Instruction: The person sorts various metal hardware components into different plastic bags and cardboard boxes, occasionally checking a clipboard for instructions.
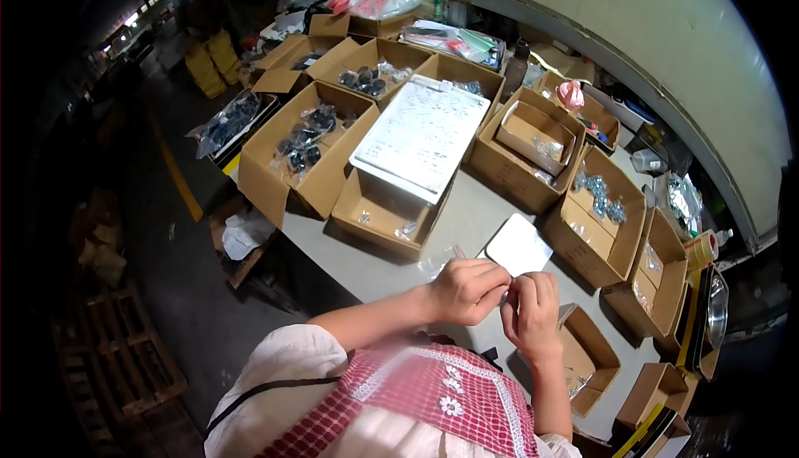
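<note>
Above the near part of the grey table (312,254), my left hand (470,291) and my right hand (534,312) meet at their fingertips. Both are closed in a pinch, and whatever lies between the fingers is too small and hidden to name. Just beyond them lies a white, flat, rounded square (518,247). A clear plastic bag (441,262) rests on the table beside my left hand. By my right forearm stands a small open cardboard box (595,358) with thin metal pieces at its bottom.
A large carton (333,187) with bagged black round parts stands at left. A white written-on board (423,135) lies across another box. Open boxes line the right, one with bagged bluish metal parts (601,196). Wooden pallets (121,350) lie on the floor at far left.
</note>
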A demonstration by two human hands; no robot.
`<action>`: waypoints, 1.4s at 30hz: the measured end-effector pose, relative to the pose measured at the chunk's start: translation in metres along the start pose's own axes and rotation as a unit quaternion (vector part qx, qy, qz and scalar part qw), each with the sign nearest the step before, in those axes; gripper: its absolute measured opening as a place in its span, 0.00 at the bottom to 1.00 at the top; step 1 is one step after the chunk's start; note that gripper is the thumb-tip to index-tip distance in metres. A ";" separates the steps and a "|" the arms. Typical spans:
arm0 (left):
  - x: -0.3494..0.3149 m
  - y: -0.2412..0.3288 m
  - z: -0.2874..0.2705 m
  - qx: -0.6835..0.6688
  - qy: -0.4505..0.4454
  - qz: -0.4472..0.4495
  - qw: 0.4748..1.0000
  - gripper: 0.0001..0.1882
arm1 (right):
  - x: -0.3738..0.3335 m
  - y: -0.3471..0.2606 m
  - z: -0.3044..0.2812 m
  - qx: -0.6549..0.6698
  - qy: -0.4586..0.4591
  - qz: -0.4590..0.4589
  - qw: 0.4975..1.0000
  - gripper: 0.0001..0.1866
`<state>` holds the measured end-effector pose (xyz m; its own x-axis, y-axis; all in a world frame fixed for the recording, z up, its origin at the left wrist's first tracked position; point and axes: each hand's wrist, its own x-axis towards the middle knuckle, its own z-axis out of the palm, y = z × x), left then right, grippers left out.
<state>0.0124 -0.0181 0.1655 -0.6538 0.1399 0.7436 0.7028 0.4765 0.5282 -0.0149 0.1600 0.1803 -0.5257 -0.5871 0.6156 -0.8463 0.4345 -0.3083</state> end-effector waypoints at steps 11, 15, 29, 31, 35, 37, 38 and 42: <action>0.058 -0.086 -0.064 0.060 0.012 -0.087 0.994 0.02 | 0.054 0.034 0.010 -0.032 0.009 0.032 0.999 0.11; 0.096 -0.167 -0.116 0.007 0.128 -0.193 0.973 0.05 | 0.030 0.054 0.005 0.000 0.050 0.152 0.987 0.07; 0.018 -0.160 -0.037 0.219 -0.290 0.036 0.931 0.06 | -0.054 0.056 0.021 0.058 -0.036 0.289 0.955 0.05; -0.020 -0.156 -0.001 0.283 -0.425 0.015 0.860 0.08 | -0.042 0.050 0.020 0.070 -0.095 0.288 0.950 0.06; -0.079 -0.177 0.056 0.385 -0.375 -0.009 0.844 0.18 | -0.045 0.041 0.017 0.078 -0.093 0.274 0.954 0.06; -0.070 -0.164 0.059 0.364 -0.430 -0.026 0.826 0.20 | -0.061 0.040 0.020 0.076 -0.083 0.280 0.953 0.07; -0.077 -0.167 0.060 0.346 -0.437 -0.041 0.829 0.20 | -0.069 0.037 0.024 0.081 -0.088 0.285 0.951 0.07; -0.054 -0.121 0.034 0.214 -0.485 -0.163 0.832 0.12 | -0.095 0.025 0.037 0.139 -0.089 0.280 0.946 0.08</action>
<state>-0.0472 -0.0537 0.0479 -0.8543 0.4792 -0.2016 0.4159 0.8626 0.2880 0.0101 0.2014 0.0874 -0.8833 -0.4348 0.1751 -0.4083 0.5303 -0.7430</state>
